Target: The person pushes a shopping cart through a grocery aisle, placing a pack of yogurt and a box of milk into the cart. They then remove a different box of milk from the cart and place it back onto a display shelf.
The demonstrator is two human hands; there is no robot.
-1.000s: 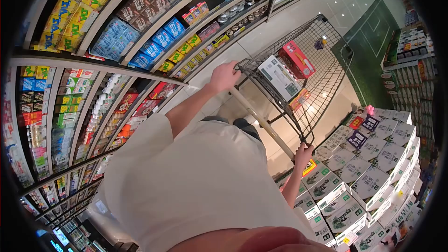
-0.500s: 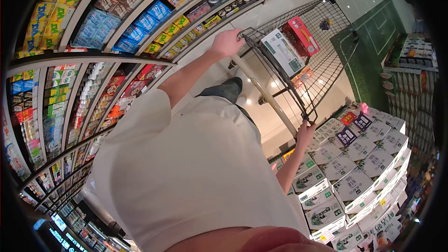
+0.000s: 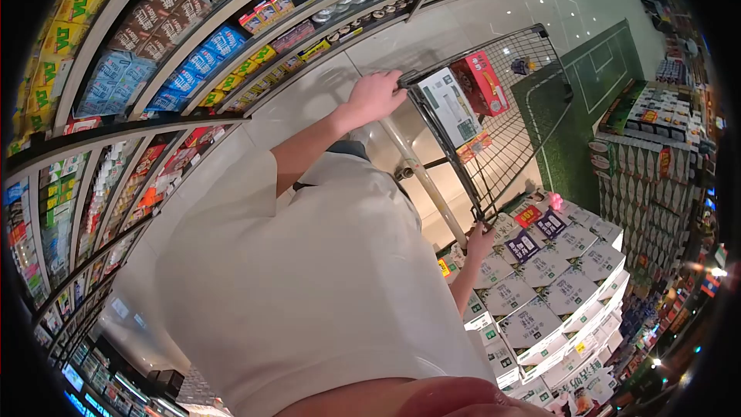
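A wire shopping cart (image 3: 505,166) stands ahead of me. My left hand (image 3: 374,97) is wrapped round the near upper corner of its frame, at one end of the handle side. My right hand (image 3: 480,240) grips the other end of that side, close to stacked cartons. Inside the basket lie a white printed box (image 3: 451,106) and, against it, a red box (image 3: 482,83). A smaller orange-red packet (image 3: 474,147) lies beside the white box. Near the far end is a small dark item (image 3: 524,66) whose kind I cannot make out.
Shelves of packaged drinks and snacks (image 3: 193,54) run along the left. A stack of white cartons (image 3: 567,293) with price signs (image 3: 528,217) rises close by on the right. Farther on are a green floor mat (image 3: 594,69) and another stack of cartons (image 3: 644,177).
The shelves, floor mat and carton stack have shifted left in view. Both hands stay on the cart, which now appears slightly lower and farther left.
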